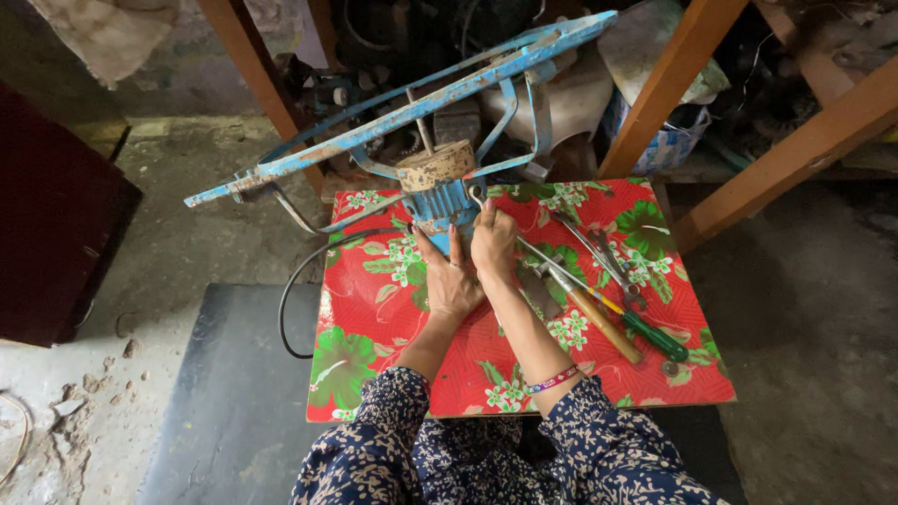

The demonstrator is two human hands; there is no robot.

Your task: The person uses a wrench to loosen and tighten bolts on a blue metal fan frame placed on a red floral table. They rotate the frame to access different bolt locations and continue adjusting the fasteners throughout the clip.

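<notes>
Hands meet at the centre of the frame, against a blue motor housing (438, 201) that stands on a small table (599, 393) covered in red cloth with a green and white flower print. The left hand (449, 279) lies flat, fingers spread and open, their tips touching the lower edge of the housing. The right hand (493, 245), just beside it, is closed around a thin metal spanner (478, 196) whose ring end rises beside the housing's right side. A tan, dusty round cap (435, 165) tops the housing, and a thin shaft stands up out of it. A long, rusty blue metal frame (412, 110) crosses above it from the left of the frame to the upper right. A black cable (295, 292) curves off the table's left edge. To the right of the hands lie a wooden-handled tool (603, 324), a green-handled screwdriver (653, 335) and metal pliers (599, 252). Patterned dark sleeves fill the bottom centre.
</notes>
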